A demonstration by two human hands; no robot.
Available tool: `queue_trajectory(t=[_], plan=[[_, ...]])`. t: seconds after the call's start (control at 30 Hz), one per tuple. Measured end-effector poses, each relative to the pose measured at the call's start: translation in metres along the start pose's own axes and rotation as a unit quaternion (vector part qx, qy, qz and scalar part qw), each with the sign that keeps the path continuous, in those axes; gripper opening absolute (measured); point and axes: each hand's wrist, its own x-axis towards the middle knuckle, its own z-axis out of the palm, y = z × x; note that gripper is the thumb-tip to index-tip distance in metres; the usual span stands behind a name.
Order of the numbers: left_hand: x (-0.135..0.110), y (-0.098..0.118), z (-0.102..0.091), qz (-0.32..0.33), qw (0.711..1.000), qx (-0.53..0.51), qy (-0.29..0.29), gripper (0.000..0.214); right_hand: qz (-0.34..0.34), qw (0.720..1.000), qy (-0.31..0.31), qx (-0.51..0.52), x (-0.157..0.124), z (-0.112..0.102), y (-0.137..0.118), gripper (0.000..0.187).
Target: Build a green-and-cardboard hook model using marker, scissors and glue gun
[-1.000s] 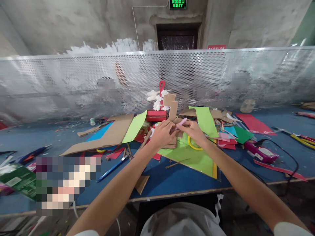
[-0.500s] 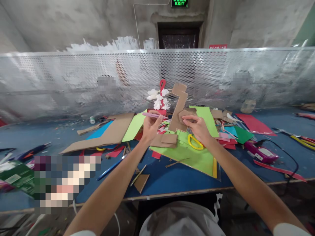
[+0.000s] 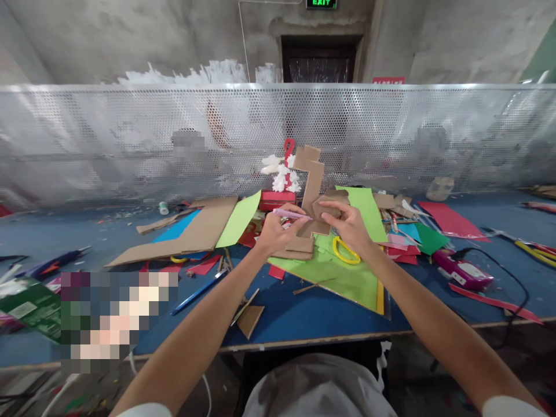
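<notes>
small cardboard piece (image 3: 330,197) part-hidden by right hand (image 3: 350,226), exit sign (image 3: 321,3) cut at top, red sign (image 3: 388,80) illegible

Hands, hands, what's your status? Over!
Left hand holding pink pen. Right hand pinching cardboard. Possible snag: yellow loop near right hand.

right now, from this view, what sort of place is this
Probably a craft workshop: cut cardboard and light-green paper lie strewn over a blue worktable, and a lit exit sign hangs above a doorway.
</notes>
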Motion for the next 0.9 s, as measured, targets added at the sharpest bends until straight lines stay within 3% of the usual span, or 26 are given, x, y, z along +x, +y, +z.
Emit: queue_trajectory(t=[0.13, 0.27, 0.37, 0.47, 0.63, 0.8, 0.9], plan=[[0.001, 0.001, 0.0, 0.002, 1.0, -0.003, -0.004, 0.02, 0.015, 0.999, -0.011, 0.028, 0.0, 0.002, 0.002, 0.033], [0.009, -0.005, 0.001, -0.013, 0.991, -0.116, 0.059, 0.024, 0.009, 0.999, -0.016, 0.032, -0.002, 0.003, -0.002, 0.033], [0.017, -0.018, -0.004, -0.058, 0.964, -0.226, 0.125, 0.027, 0.0, 1.0, -0.014, 0.003, -0.004, 0.004, -0.008, 0.036], [0.023, -0.035, -0.012, -0.131, 0.953, -0.232, 0.145, 0.029, 0.0, 0.999, -0.017, -0.033, -0.005, 0.004, -0.012, 0.041], [0.02, -0.044, -0.013, -0.176, 0.97, -0.158, 0.05, 0.028, -0.026, 0.997, -0.035, -0.058, -0.006, 0.004, -0.013, 0.038], [0.011, -0.029, -0.004, -0.166, 0.978, -0.124, 0.012, 0.032, -0.049, 0.994, -0.053, -0.078, -0.006, 0.003, -0.015, 0.034], [0.007, -0.017, 0.0, -0.127, 0.984, -0.119, -0.03, 0.034, -0.045, 0.994, -0.061, -0.074, -0.007, 0.004, -0.016, 0.033]])
